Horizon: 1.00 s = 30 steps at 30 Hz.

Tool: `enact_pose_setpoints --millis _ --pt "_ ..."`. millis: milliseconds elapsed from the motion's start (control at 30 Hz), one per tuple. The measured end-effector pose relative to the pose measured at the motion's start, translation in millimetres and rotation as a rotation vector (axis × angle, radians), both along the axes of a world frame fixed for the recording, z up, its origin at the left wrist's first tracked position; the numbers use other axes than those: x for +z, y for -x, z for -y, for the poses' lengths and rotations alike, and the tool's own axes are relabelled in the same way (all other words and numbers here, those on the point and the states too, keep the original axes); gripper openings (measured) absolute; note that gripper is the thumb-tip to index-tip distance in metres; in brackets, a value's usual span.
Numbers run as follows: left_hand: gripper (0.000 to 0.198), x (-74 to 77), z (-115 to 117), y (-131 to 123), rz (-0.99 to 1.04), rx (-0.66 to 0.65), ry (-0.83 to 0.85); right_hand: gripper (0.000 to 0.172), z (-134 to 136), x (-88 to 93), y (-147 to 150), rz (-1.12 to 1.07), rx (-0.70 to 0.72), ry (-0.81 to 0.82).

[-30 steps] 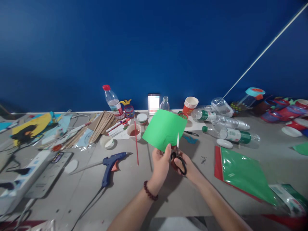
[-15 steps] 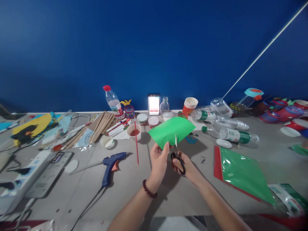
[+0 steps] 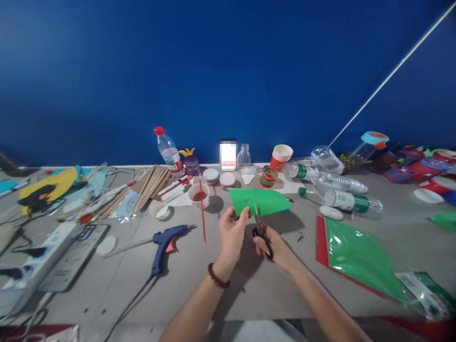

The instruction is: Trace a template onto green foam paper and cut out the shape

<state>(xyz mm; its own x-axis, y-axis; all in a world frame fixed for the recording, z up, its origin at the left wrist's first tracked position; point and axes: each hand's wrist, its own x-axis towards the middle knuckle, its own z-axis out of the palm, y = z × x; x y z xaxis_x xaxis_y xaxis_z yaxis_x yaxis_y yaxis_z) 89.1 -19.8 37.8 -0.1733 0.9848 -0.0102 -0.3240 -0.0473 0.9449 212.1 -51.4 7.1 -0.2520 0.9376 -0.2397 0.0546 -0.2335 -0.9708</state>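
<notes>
A deep blue wall (image 3: 228,71) is filling everything toward twelve o'clock. A grey table (image 3: 249,285) is stretching beneath it, light glaring softly off its surface.

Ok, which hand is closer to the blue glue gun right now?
Left. The left hand pinches the green paper just right of the blue glue gun; the right hand, working the scissors, sits farther right.

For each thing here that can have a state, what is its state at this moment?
left hand: pinching the green paper's near edge
right hand: gripping the scissors
scissors: blades at the paper's edge
green paper: held above the table
red-capped bottle: upright, capped
paper cup stack: upright
glue gun: lying on the table
</notes>
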Motion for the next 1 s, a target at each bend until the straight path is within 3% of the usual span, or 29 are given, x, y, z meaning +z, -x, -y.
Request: enact_pose_setpoints --millis 1000 --pt "0.026 0.1 -17.0 19.2 -0.129 -0.177 -0.026 0.052 -0.2 -4.5 -6.2 0.037 0.071 -0.033"
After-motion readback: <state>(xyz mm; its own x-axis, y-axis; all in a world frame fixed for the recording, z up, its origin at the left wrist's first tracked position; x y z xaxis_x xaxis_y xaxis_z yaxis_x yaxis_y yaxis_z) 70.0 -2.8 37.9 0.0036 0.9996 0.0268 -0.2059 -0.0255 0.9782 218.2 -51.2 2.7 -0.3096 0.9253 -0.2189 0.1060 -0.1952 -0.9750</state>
